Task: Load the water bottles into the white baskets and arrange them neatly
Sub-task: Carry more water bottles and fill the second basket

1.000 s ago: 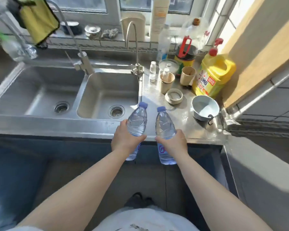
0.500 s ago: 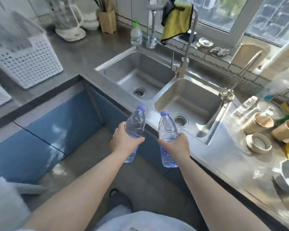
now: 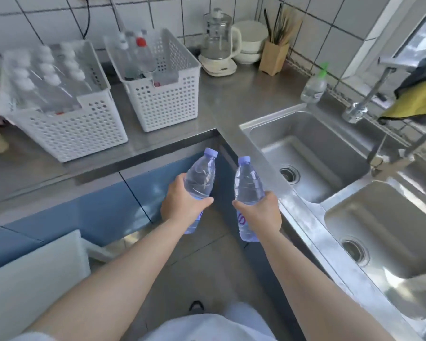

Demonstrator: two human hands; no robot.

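Fingers of the left hand grip one bottle; the right hand grips another, both upright, near two baskets on the surface.

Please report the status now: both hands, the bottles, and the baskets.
Left hand grips one bottle, right hand grips another bottle. Left basket looks full; right basket has room. Nothing in the way.
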